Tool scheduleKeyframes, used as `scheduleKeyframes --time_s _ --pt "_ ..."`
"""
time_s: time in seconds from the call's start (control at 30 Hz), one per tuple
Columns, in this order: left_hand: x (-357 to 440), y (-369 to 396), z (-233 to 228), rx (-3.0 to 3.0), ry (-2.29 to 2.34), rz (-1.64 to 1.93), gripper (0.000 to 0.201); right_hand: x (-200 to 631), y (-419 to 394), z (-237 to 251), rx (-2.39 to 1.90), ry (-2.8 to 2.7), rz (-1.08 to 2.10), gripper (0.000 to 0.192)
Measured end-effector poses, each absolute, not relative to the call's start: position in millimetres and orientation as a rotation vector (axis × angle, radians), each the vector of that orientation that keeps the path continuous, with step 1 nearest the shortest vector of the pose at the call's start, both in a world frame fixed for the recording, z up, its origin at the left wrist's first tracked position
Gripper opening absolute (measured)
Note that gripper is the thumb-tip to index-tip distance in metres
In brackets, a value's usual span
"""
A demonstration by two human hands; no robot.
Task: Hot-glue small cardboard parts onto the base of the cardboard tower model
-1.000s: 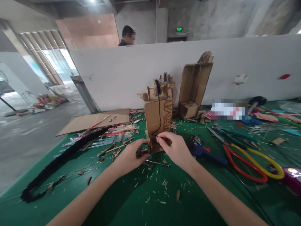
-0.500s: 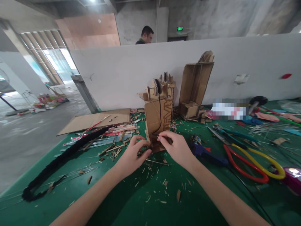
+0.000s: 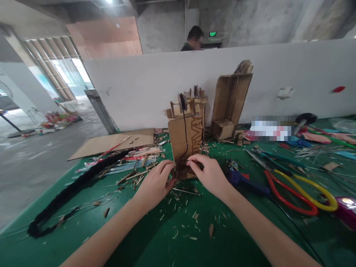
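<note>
A tall cardboard box (image 3: 179,135) with dark printed lettering stands upright in front of me. On its top is a cardboard spool (image 3: 183,102) wound with black cord, and the black cord (image 3: 185,133) runs down the box's front face. My right hand (image 3: 208,172) is closed, pinching the lower end of that cord between thumb and fingertips near the base. The lower left edge of the box is gripped by my left hand (image 3: 157,181), its fingers bent round the corner; the fingertips are partly hidden.
Behind stands an open cardboard box (image 3: 232,98) against a white partition (image 3: 133,89). Scissors (image 3: 294,189) and a blue glue gun (image 3: 247,181) lie at right. At left are a fuzzy black strip (image 3: 69,193) and a flat cardboard sheet (image 3: 111,142). A person (image 3: 194,39) is beyond the partition.
My left hand has closed onto the box's lower left edge. The box has turned slightly and its spool now shows more edge-on. Beyond the partition the person has moved right.
</note>
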State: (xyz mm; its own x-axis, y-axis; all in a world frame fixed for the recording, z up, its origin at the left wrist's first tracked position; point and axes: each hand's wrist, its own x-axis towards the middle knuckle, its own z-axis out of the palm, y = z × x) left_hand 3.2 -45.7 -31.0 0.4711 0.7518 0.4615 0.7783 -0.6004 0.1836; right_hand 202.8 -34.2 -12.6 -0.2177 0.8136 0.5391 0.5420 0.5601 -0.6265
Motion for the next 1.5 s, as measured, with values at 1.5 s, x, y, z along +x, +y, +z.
scheduleKeyframes --time_s 1.5 --pt "29.6 -23.2 28.8 -2.588 -1.087 -0.110 0.018 246.5 -59.9 22.9 -1.598 -2.327 -0.380 0.018"
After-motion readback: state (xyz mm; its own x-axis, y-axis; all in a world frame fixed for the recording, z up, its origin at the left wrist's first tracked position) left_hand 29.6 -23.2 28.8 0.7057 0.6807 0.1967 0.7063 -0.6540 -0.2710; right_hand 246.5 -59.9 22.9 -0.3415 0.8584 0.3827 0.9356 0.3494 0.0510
